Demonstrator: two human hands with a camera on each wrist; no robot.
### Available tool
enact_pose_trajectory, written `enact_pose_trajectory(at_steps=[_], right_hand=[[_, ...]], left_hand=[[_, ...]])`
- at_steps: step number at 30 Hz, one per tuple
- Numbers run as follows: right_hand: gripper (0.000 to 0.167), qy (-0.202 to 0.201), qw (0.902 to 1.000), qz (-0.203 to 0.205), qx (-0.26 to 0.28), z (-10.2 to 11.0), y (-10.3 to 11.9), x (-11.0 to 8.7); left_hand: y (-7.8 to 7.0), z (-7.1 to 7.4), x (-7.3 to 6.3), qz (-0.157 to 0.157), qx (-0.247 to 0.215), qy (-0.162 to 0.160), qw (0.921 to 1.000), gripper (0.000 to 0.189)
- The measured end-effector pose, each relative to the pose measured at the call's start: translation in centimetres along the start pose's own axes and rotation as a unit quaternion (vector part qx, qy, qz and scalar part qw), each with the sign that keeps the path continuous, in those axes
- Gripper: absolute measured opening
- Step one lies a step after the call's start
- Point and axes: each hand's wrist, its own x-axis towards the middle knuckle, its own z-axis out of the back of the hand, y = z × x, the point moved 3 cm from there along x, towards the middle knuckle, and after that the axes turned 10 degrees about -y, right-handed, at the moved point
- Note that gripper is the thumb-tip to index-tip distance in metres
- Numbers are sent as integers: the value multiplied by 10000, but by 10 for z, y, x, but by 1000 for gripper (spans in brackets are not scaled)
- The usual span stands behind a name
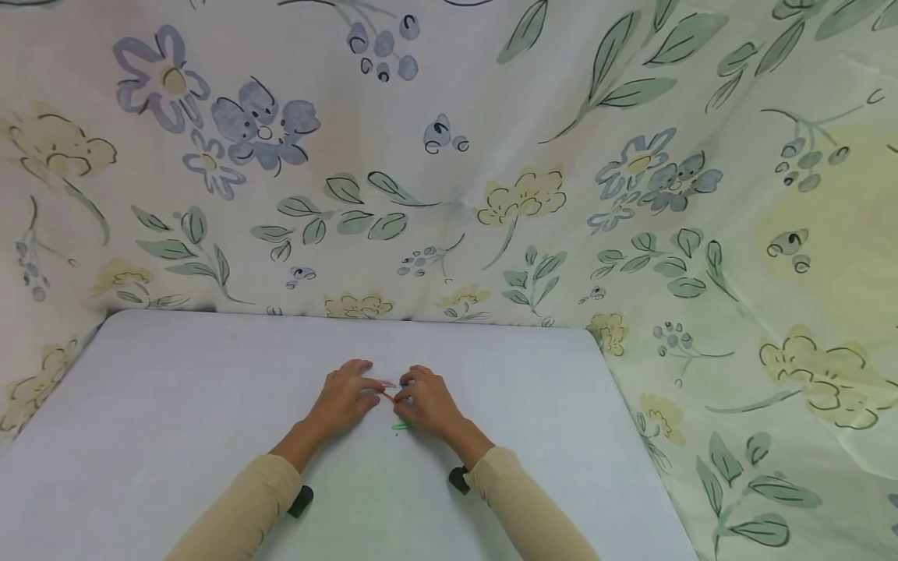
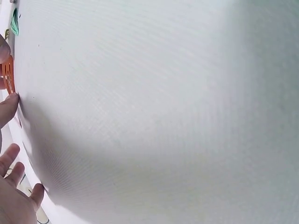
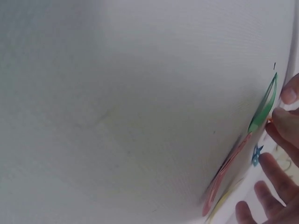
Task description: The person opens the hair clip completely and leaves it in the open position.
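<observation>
You pinch the flat, slotted orange clip (image 2: pixel 9 72) at opposite ends, left hand (image 1: pixel 344 396) and right hand (image 1: pixel 429 403), remaining fingers spread. It sits toward the far edge of the white surface (image 1: pixel 533 374). The looped green clip (image 3: pixel 262 111) lies nearer you; a slim pink clip (image 1: pixel 390 383), beyond.

A white table (image 1: pixel 210 405) bears a green clip (image 3: pixel 260 115), a pink clip (image 3: pixel 223 172) and a small blue piece (image 3: pixel 256 157).
</observation>
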Motion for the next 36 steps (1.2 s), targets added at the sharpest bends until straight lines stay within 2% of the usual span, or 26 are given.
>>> enact_pose_trajectory(at_steps=[11, 17, 25, 32, 36], right_hand=[[12, -336, 9993, -91, -156, 1, -9, -2], [10, -605, 9981, -62, -136, 2, -6, -2], [9, -752, 9971, -134, -25, 3, -4, 0], [11, -702, 9962, -376, 361, 4, -6, 0], [11, -560, 9925, -640, 876, 5, -10, 0]], left_hand=[[-2, -2, 2, -78, -37, -122, 9999, 17], [-3, -2, 1, 36, 57, -123, 9999, 15], [-4, -2, 1, 139, 68, -200, 9997, 11], [-6, -2, 1, 158, -156, -325, 9992, 5], [-7, 0, 2, 149, -465, -417, 9979, 6]])
